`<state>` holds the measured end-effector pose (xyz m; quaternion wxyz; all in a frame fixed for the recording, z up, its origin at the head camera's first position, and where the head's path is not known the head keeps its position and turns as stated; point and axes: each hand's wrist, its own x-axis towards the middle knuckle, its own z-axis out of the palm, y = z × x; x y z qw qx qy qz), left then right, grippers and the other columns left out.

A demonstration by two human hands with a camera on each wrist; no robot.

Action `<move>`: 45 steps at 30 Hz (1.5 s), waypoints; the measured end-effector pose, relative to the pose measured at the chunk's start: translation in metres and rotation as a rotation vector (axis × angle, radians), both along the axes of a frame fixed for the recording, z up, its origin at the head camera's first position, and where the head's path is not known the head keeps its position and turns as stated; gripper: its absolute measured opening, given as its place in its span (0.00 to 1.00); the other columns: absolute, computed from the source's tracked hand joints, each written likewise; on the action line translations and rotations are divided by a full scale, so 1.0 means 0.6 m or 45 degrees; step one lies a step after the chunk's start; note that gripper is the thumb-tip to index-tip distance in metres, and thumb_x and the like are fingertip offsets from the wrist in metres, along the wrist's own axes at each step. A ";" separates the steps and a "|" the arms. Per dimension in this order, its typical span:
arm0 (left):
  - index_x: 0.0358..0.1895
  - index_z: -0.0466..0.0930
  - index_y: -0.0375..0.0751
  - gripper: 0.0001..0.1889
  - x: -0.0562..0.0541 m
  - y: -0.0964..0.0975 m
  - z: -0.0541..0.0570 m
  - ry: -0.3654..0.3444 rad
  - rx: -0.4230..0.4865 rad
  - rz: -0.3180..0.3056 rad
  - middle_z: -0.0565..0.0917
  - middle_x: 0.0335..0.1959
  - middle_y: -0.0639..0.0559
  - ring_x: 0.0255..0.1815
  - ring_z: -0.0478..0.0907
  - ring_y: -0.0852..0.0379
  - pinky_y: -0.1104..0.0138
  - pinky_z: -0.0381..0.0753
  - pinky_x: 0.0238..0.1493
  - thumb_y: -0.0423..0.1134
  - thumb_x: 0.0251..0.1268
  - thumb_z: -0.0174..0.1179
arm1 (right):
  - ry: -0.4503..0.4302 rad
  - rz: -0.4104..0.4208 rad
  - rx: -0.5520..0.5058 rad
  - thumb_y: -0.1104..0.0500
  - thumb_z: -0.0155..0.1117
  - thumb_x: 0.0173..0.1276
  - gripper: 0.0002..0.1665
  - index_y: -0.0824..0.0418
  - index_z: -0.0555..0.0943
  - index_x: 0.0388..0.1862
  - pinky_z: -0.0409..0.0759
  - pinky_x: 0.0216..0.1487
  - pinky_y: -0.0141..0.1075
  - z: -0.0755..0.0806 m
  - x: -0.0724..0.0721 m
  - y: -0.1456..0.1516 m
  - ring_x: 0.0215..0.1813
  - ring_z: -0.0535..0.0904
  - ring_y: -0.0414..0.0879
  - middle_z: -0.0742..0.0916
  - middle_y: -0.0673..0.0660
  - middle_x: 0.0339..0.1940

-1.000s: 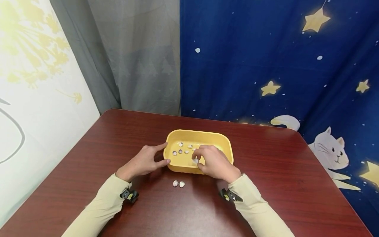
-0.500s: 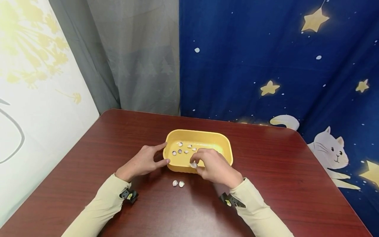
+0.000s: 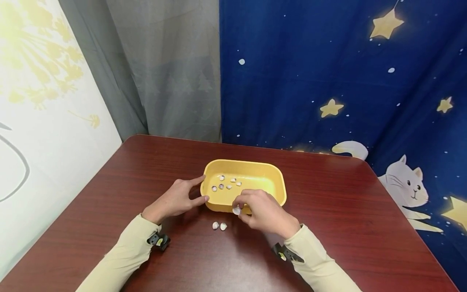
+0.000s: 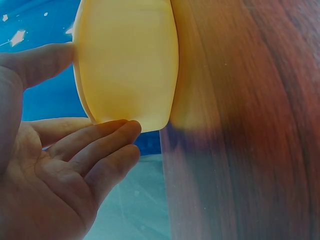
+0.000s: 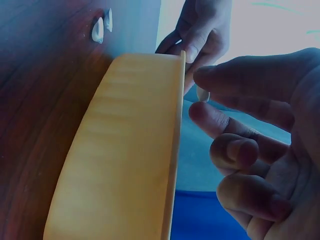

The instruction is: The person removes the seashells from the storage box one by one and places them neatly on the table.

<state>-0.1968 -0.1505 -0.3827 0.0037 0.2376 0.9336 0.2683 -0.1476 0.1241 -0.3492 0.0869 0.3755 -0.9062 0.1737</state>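
Observation:
My right hand (image 3: 265, 211) pinches a small white seashell (image 3: 236, 210) between thumb and index finger, at the near rim of a yellow plastic tub (image 3: 251, 164). In the right wrist view the shell (image 5: 202, 94) shows between the fingertips, beside the tub's rim, while the other fingers curl loosely. My left hand (image 3: 178, 197) rests against the tub's left end, with thumb and index finger spread along it. Its fingers lie fairly straight on the end wall in the left wrist view. Inside the tub, several shells (image 3: 221, 186) lie scattered toward the left.
Two more shells, a left one (image 3: 215, 226) and a right one (image 3: 223, 226), lie side by side on the dark red-brown table (image 3: 164, 158) in front of the tub. Behind the table hang a grey curtain (image 3: 171, 73) and a blue starry curtain (image 3: 277, 81).
My right hand has lifted the shell out of the tub's interior and brought it toward me, to the near rim. My left hand has stayed at the tub's left end.

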 end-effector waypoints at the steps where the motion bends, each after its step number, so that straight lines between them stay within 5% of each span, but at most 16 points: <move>1: 0.73 0.67 0.35 0.39 0.000 0.000 0.000 -0.005 -0.002 0.003 0.87 0.52 0.39 0.51 0.81 0.52 0.53 0.80 0.59 0.53 0.65 0.66 | -0.001 0.004 0.001 0.61 0.75 0.57 0.09 0.52 0.88 0.38 0.80 0.40 0.31 -0.001 0.001 0.000 0.36 0.82 0.39 0.86 0.45 0.32; 4: 0.73 0.67 0.35 0.39 0.000 0.000 0.002 -0.014 0.000 0.005 0.88 0.47 0.40 0.48 0.80 0.52 0.56 0.79 0.56 0.53 0.64 0.66 | -0.004 0.015 0.009 0.61 0.76 0.57 0.09 0.52 0.88 0.38 0.80 0.38 0.30 -0.003 0.004 -0.001 0.35 0.83 0.41 0.86 0.45 0.31; 12: 0.73 0.68 0.35 0.38 0.002 -0.001 0.002 0.000 0.001 0.006 0.83 0.61 0.38 0.50 0.81 0.52 0.53 0.80 0.58 0.52 0.64 0.66 | 0.026 0.040 0.086 0.61 0.75 0.56 0.08 0.50 0.87 0.34 0.75 0.32 0.28 -0.016 0.008 -0.008 0.30 0.76 0.36 0.85 0.45 0.29; 19: 0.73 0.68 0.35 0.38 0.002 -0.001 0.000 0.004 -0.004 0.008 0.88 0.47 0.39 0.47 0.80 0.51 0.56 0.79 0.55 0.52 0.65 0.66 | 0.026 0.050 0.133 0.63 0.74 0.55 0.09 0.49 0.87 0.33 0.76 0.32 0.29 -0.029 0.009 -0.013 0.30 0.77 0.36 0.86 0.44 0.28; 25: 0.74 0.67 0.35 0.39 0.002 -0.001 0.002 -0.006 -0.006 0.008 0.88 0.47 0.38 0.47 0.80 0.51 0.56 0.79 0.54 0.52 0.65 0.66 | 0.003 0.043 0.194 0.62 0.74 0.56 0.08 0.49 0.88 0.33 0.78 0.33 0.32 -0.041 0.010 -0.018 0.32 0.79 0.36 0.87 0.43 0.29; 32: 0.73 0.68 0.35 0.38 0.002 -0.001 0.001 0.016 -0.002 -0.002 0.82 0.63 0.38 0.54 0.82 0.51 0.52 0.80 0.59 0.52 0.65 0.66 | 0.030 0.043 0.262 0.60 0.74 0.56 0.07 0.47 0.87 0.29 0.78 0.30 0.34 -0.054 0.011 -0.024 0.30 0.79 0.36 0.86 0.40 0.27; 45: 0.73 0.68 0.35 0.38 0.002 0.000 0.003 0.022 -0.001 -0.003 0.80 0.66 0.38 0.58 0.82 0.50 0.51 0.79 0.61 0.52 0.65 0.66 | 0.049 0.016 0.319 0.60 0.76 0.55 0.07 0.47 0.87 0.28 0.77 0.28 0.35 -0.064 0.010 -0.029 0.27 0.79 0.37 0.86 0.40 0.24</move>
